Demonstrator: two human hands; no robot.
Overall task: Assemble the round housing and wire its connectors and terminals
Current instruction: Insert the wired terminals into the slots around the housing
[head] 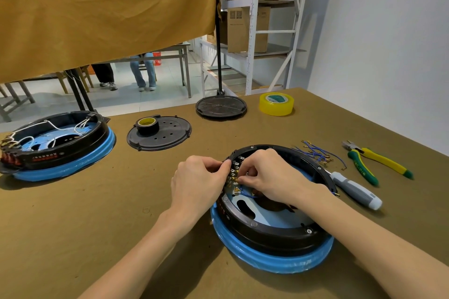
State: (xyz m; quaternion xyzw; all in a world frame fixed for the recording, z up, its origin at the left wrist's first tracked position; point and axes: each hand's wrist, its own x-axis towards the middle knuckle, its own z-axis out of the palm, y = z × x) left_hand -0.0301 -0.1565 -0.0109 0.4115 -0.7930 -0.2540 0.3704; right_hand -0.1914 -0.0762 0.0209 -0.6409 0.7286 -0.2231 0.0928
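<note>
A round black housing (274,230) with a blue base ring sits on the table in front of me. A row of brass terminals (232,175) runs along its inner left wall. My left hand (196,182) grips the left rim beside the terminals from outside. My right hand (269,175) reaches inside the housing and pinches a blue wire connector (243,192) at the terminals. The fingertips hide the exact contact. A pile of loose blue wires (315,153) with brass ends lies just beyond the housing.
A second housing (60,150) with white wires stands at far left. Two black lids (165,137) (221,107) lie at the back, one carrying black tape (147,125). Yellow tape (276,103), green-yellow pliers (376,162) and a grey screwdriver (354,189) lie to the right.
</note>
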